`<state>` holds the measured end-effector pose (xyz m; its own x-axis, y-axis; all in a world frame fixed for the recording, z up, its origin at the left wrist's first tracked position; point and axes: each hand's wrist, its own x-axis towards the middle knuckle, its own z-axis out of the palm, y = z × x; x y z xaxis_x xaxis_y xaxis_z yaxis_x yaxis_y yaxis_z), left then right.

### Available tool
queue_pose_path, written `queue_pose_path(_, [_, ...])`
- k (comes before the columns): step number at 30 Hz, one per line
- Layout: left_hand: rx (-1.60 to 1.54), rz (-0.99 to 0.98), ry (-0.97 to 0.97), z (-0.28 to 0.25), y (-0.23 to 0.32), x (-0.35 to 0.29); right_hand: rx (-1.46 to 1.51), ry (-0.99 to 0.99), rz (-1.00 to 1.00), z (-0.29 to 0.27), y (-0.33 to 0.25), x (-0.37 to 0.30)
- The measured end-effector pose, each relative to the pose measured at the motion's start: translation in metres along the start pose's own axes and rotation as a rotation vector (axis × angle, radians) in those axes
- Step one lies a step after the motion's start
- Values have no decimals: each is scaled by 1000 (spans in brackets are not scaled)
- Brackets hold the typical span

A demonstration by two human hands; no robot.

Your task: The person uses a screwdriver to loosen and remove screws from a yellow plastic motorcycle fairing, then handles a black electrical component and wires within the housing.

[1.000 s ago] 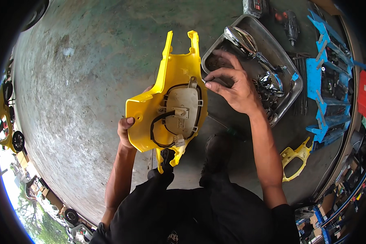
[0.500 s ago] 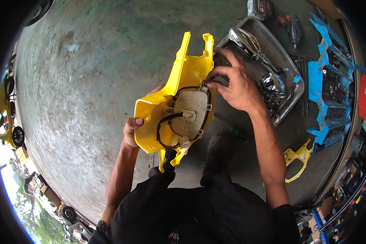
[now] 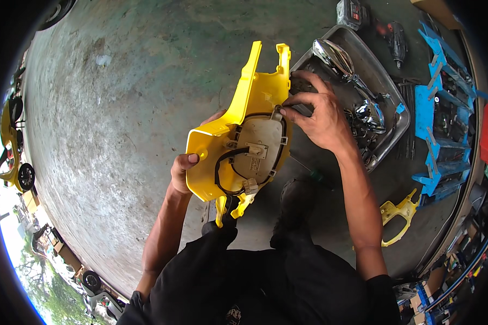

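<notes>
A yellow plastic headlight cowl [image 3: 205, 170] is up above my feet, its inner side facing me. My left hand [image 3: 183, 168] grips its left edge, thumb on the inside and fingers behind. Set into the cowl is a headlight [image 3: 262, 134] with a pale grey back; a black cable with a white connector [image 3: 250, 186] hangs from it. My right hand [image 3: 322, 111] is at the headlight's upper right mounting tab [image 3: 277, 114], thumb and forefinger pinched together there. Whatever small piece lies between those fingertips is hidden.
To the right a metal tray [image 3: 401, 122] holds chrome mirrors [image 3: 333, 57] and small parts. Beyond it stand a cordless drill [image 3: 397, 46] and an open blue toolbox [image 3: 425, 119]. A yellow frame-shaped part [image 3: 387, 208] and a green-handled screwdriver [image 3: 316, 176] lie on the floor.
The cowl and both hands appear slightly farther right in the picture, as does the scene around them. My grip on the cowl and the pinch at the tab look the same.
</notes>
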<state>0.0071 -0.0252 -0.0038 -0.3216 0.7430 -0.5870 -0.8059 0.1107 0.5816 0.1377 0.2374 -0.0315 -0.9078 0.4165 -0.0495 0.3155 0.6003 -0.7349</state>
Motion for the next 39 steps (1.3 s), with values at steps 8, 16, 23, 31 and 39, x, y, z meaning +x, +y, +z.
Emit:
queue_pose_path(8, [-197, 160, -22, -41, 1, -3, 207, 121, 481, 1, 30, -125])
queue_pose_path(16, [-188, 120, -71, -58, 10, 1, -252, -284, 494, 44, 59, -224])
queue_pose_path(23, [-44, 84, -128, -70, 26, 10, 245, -25, 498, -24, 35, -236])
queue_pose_path(31, [56, 97, -175, -31, 35, 11, 133, 162, 350, -59, -26, -199])
queue_pose_path(39, [59, 99, -171, -34, 32, 8, 106, 162, 317, -55, -27, -192])
